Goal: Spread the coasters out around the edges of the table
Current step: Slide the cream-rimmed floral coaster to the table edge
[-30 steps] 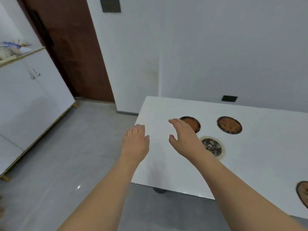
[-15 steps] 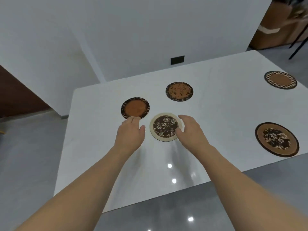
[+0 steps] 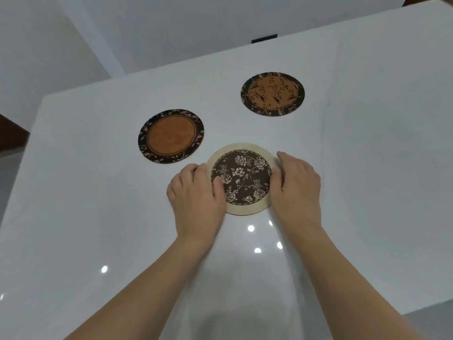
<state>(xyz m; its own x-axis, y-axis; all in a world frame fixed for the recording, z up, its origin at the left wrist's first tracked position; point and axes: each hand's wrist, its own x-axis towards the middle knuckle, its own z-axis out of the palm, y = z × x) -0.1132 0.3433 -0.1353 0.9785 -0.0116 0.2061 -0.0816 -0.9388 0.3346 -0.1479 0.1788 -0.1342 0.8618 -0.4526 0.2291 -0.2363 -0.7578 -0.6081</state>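
A round coaster with a cream rim and a dark brown rose pattern (image 3: pixel 242 178) is seen lying flat on the white table (image 3: pixel 367 168), directly between the two hands. The left hand (image 3: pixel 196 195) is placed at the left edge of this coaster; its fingers are curled toward the rim and its thumb (image 3: pixel 219 183) is laid over the coaster's top face. The right hand (image 3: pixel 295 186) is placed at the right edge, with its fingers bent along the rim and partly over the cream border. Both hands are half closed around the coaster's sides, so the coaster is touched from both sides, but whether it is lifted off the surface or only pressed against it cannot be told.

Beyond the left hand, a little to its left, a second coaster with an orange centre and a dark leaf border (image 3: pixel 171 136) is lying flat, close to the first coaster but apart from it. Beyond the right hand, farther away, a third coaster with an orange centre and dark branch figures (image 3: pixel 272 94) is lying flat, well apart from the other two. Small bright reflections of lamps (image 3: pixel 251 228) are seen on the glossy surface between the two forearms.
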